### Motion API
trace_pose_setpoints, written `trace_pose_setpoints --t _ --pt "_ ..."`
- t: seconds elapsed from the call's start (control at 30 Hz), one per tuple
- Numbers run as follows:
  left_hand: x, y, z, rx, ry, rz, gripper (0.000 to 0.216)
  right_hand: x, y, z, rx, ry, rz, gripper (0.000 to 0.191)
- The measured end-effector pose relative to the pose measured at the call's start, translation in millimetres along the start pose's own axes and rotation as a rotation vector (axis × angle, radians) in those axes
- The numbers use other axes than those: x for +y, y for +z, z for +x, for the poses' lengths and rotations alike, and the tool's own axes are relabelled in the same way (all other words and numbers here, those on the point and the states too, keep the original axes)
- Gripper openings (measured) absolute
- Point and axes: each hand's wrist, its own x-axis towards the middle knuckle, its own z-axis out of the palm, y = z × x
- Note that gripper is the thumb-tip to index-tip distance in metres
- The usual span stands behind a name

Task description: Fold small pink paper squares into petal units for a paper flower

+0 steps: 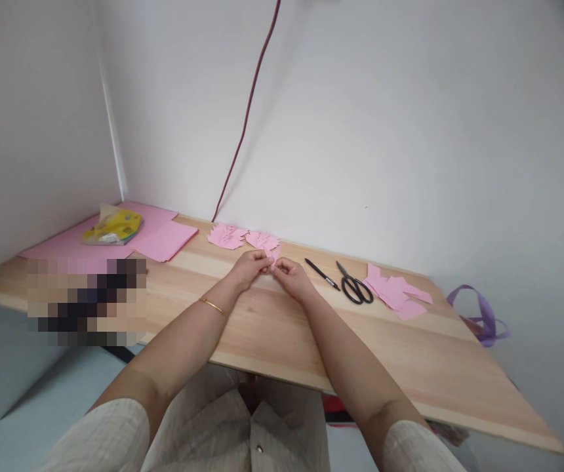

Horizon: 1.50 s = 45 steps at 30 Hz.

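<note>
Both hands meet over the middle of the table, pinching one small pink paper piece [275, 253] between them. My left hand [252, 267] has its fingertips closed on the paper's left side. On its right side my right hand [290, 275] grips with thumb and finger. Most of the piece is hidden by the fingers. Just beyond the hands lie two pink paper cutouts with jagged edges, a left cutout [226, 236] and a right cutout [262, 240]. A black pen [322, 274] and black-handled scissors [353, 285] rest to the right of my right hand.
Pink paper scraps [400, 294] lie right of the scissors. Pink sheets [166, 240] are stacked at the left, with a yellow plastic packet [115, 226] on top. A dark red cable [247, 111] hangs down the wall. Purple ribbon [483, 314] sits off the table's right edge.
</note>
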Motion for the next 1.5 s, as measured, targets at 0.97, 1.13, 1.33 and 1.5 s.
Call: trace_pose_setpoints --t 0.97,1.13,1.33,1.5 --pt "1 2 -3 0.004 0.039 0.121 0.029 -8 -5 -2 0.109 0.024 -0.08 0.029" --pt "5 4 -5 -0.003 0.026 0.112 0.03 -9 -6 -2 0.116 -0.018 -0.122 0.029" --pt "2 6 -4 -0.038 -0.054 0.058 0.031 -9 -5 -2 0.152 -0.039 -0.142 0.028" --pt "-3 5 -3 -0.011 -0.047 0.054 0.03 -9 -3 -2 0.161 -0.075 -0.228 0.026"
